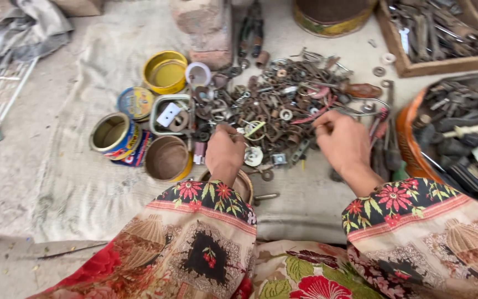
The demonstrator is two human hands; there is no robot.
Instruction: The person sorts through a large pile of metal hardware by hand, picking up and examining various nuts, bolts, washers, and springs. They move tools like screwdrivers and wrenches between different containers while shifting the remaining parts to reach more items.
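A heap of rusty nuts, washers, bolts and small metal parts (283,105) lies spread on a pale cloth (95,182). My left hand (225,152) rests at the heap's near left edge, fingers curled down among the parts; what it grips, if anything, is hidden. My right hand (341,141) reaches into the heap's right side, its fingertips pinched together on a small piece that I cannot make out. Both wrists come out of flowered sleeves.
Several open tins (164,72) (114,134) (167,158) stand left of the heap. An orange basin of dark parts (460,138) sits at the right, a wooden tray of tools (438,33) behind it. A brick (206,27) and pliers (253,27) lie at the back.
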